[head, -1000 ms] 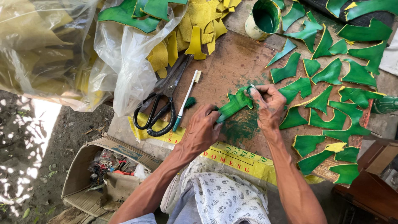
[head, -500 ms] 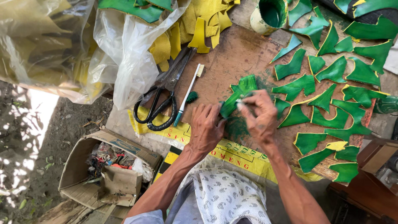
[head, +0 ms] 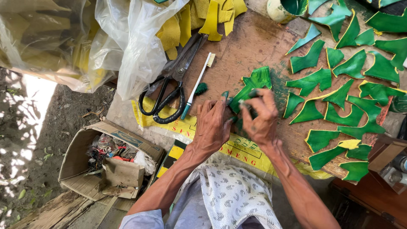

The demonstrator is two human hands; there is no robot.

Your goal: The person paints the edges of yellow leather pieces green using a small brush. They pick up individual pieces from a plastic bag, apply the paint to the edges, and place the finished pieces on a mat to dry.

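A jagged green-painted piece (head: 257,79) lies on the stained wooden board (head: 250,42). My left hand (head: 212,126) pins its lower left end with the fingertips. My right hand (head: 262,118) hovers over the piece's lower part, its fingers pinched on a small dark dauber (head: 246,104) that is mostly hidden. The two hands sit close together, almost touching. Green stain marks the board under and around the piece.
Several green pieces with yellow edges (head: 335,97) are spread on the board's right half. Large black scissors (head: 169,95) and a toothbrush (head: 197,84) lie to the left. Yellow pieces (head: 207,17), plastic bags (head: 127,42) and a green-stained cup (head: 288,8) sit at the back. A cardboard box (head: 80,152) stands on the ground.
Both hands have moved left and nearer to me. The green piece, held up between them before, now rests flat on the board under my fingers.
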